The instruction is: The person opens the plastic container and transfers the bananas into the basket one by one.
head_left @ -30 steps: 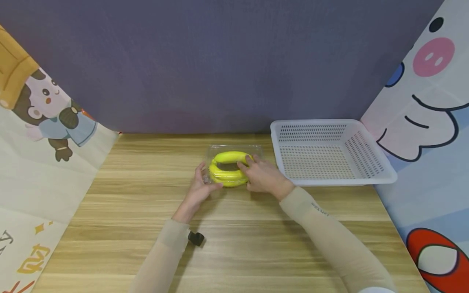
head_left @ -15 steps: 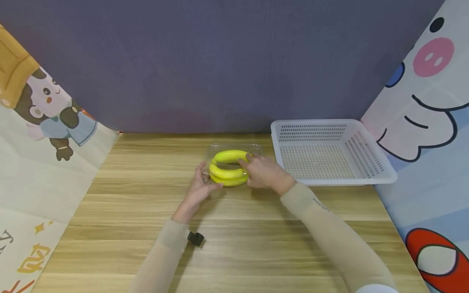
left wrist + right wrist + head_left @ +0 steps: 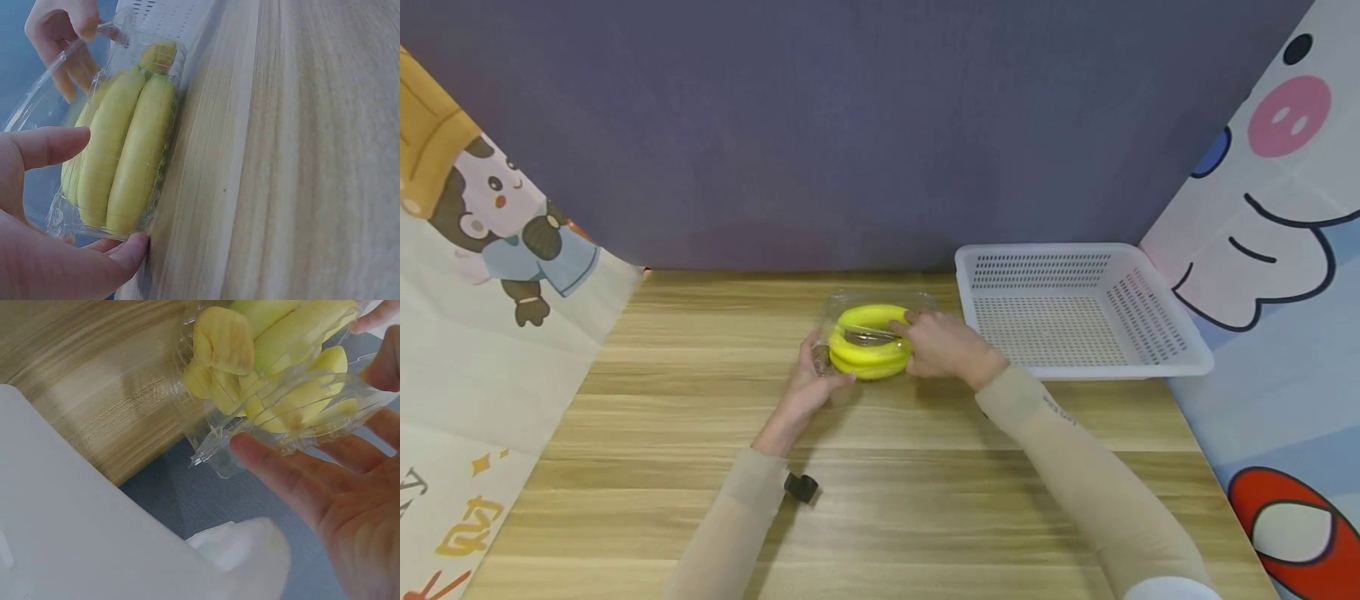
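Several yellow bananas (image 3: 867, 357) lie in a clear plastic clamshell box (image 3: 164, 147) on the wooden table, their stem end to the right in the head view. The left hand (image 3: 805, 388) holds the box at its left end, with thumb and fingers around that end. At the right end, the right hand (image 3: 953, 350) pinches the edge of the clear lid (image 3: 300, 415), which stands tilted partly open over the bananas. In the right wrist view its extended fingers (image 3: 281, 465) lie along the lid. The hand hides the box's right end in the head view.
A white perforated basket (image 3: 1082, 372) stands right of the box, behind the right forearm. A dark grey panel (image 3: 812, 150) rises at the table's back, and printed cartoon sheets (image 3: 1288, 275) flank both sides. A small black device (image 3: 801, 488) sits at the left wrist.
The lid's near edge has lifted and moved back over the bananas, with the right hand shifting slightly back and right. The left hand has stayed in place at the box's left end.
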Demonstrator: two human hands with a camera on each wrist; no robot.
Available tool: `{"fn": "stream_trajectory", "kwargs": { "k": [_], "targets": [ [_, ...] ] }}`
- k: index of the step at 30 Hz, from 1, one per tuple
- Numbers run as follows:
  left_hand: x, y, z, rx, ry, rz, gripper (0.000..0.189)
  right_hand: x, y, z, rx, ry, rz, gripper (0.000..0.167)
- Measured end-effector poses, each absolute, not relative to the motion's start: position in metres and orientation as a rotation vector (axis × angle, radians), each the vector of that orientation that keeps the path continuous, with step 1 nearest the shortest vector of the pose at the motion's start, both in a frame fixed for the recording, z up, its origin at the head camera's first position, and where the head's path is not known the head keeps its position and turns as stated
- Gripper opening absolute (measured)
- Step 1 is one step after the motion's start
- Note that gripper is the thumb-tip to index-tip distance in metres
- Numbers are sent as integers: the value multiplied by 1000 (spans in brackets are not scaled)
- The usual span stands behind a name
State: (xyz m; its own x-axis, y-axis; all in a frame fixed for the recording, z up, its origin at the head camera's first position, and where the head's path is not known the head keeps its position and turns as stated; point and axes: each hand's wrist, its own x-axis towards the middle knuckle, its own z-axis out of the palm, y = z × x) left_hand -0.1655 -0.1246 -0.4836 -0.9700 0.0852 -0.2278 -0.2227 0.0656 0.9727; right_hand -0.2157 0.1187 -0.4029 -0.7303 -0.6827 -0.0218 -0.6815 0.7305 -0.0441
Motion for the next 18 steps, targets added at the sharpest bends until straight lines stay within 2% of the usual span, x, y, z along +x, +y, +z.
{"fn": "stream_trajectory", "kwargs": {
  "k": [18],
  "targets": [
    [-166, -123, -483, -149, 2146, 1996, 115, -221, 123, -397, -1047, 2844, -187, 70]
  ]
}}
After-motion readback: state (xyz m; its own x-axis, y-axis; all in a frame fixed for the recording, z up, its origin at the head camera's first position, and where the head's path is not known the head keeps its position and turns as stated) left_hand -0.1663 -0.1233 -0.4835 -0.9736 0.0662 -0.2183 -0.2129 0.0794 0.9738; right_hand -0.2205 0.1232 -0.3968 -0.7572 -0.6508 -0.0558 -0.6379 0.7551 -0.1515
